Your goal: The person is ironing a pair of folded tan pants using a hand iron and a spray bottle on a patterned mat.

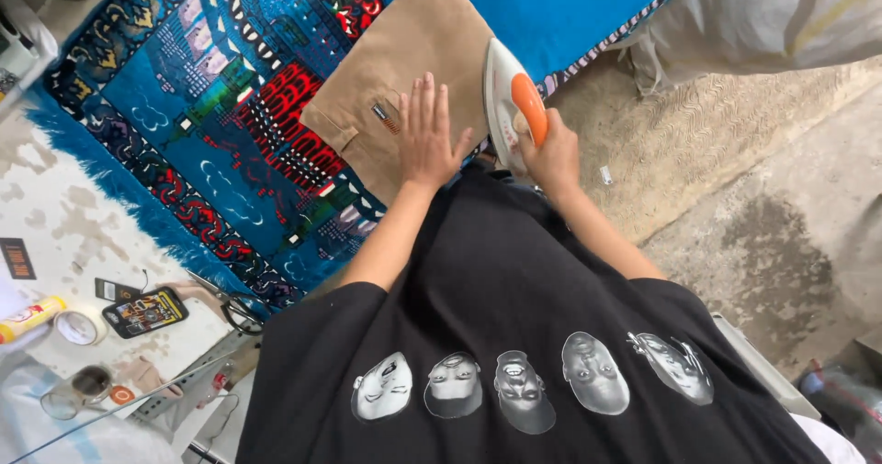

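Tan cloth (413,69) lies on a bright blue patterned cover (211,124) on the table. The left hand (429,138) rests flat on the cloth, fingers spread out and holding nothing. The right hand (551,156) is closed around the orange handle of a white iron (507,106). The iron stands on its edge at the right side of the cloth. The near edge of the cloth is hidden behind a black shirt (514,326). A phone (144,312) and a tape roll (78,327) lie far left.
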